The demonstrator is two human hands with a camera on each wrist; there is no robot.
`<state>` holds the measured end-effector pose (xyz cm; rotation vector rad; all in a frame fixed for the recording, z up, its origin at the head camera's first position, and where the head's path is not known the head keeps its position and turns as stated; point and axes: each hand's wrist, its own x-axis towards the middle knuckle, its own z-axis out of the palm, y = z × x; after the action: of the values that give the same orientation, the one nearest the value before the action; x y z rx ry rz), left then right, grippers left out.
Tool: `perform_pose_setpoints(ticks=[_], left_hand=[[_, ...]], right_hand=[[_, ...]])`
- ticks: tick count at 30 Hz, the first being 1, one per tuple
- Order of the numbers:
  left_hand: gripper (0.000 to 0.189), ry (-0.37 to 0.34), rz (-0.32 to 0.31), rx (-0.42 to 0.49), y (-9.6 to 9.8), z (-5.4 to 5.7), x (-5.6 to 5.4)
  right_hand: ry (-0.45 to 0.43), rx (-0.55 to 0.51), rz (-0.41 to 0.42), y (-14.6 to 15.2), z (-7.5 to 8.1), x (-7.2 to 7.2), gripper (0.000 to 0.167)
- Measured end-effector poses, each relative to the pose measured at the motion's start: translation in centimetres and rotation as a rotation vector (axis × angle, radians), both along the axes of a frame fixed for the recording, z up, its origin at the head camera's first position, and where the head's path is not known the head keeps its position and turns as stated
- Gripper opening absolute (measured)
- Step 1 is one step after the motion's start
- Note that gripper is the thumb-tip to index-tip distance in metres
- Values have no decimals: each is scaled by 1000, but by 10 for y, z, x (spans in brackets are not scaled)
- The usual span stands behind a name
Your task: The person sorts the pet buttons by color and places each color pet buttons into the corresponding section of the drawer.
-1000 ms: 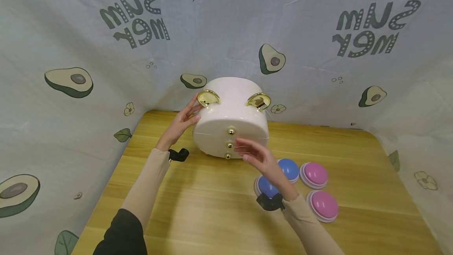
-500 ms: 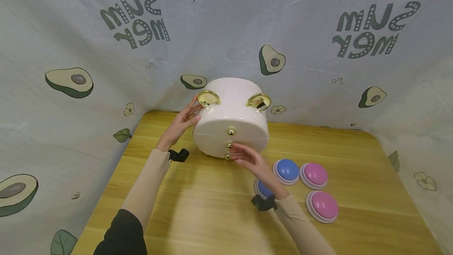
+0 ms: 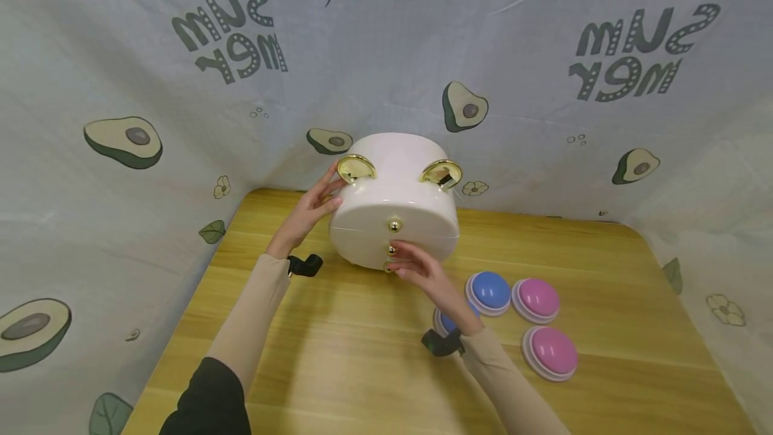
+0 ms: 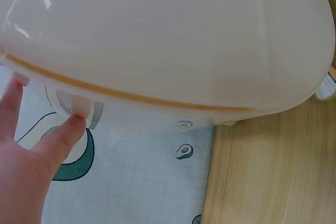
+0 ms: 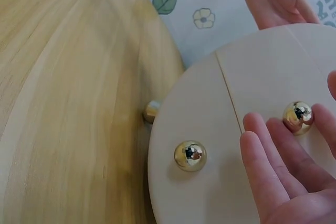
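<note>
A glossy white rounded drawer box [image 3: 401, 183] stands at the back of the table, with two gold ear-shaped pieces on top and gold ball knobs down its front. My left hand [image 3: 309, 210] rests against its left side, fingers spread; in the left wrist view, the fingertips [image 4: 77, 119] touch the box near its rear edge. My right hand [image 3: 425, 274] is at the front. In the right wrist view, two of its fingers flank the middle gold knob [image 5: 298, 118] and appear to pinch it. The lower gold knob [image 5: 190, 156] is untouched. No drawer gap shows.
Right of the box lie two blue domed buttons [image 3: 490, 289] and two pink domed buttons [image 3: 539, 297] on white bases. My right wrist partly covers the nearer blue one. A printed cloth [image 3: 386, 52] hangs close behind the wooden table [image 3: 356, 354].
My right hand has moved left and slightly down across the front, from beside the knobs to the middle knob. My left hand and the box have stayed put.
</note>
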<state>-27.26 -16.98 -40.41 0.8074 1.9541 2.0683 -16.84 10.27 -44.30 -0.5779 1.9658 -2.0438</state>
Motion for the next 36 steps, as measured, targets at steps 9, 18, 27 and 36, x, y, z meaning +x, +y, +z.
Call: perform_pose_setpoints(ticks=[9, 18, 27, 36], left_hand=[[68, 3, 4, 6, -1, -2, -2], [68, 10, 1, 2, -2, -2, -1], [71, -16, 22, 0, 1, -1, 8], [70, 21, 36, -14, 4, -2, 21]], right_hand=[[13, -10, -9, -1, 0, 2, 48], [32, -4, 7, -1, 1, 12, 49], [2, -18, 15, 1, 1, 37, 48], [8, 4, 48, 7, 2, 66, 47]])
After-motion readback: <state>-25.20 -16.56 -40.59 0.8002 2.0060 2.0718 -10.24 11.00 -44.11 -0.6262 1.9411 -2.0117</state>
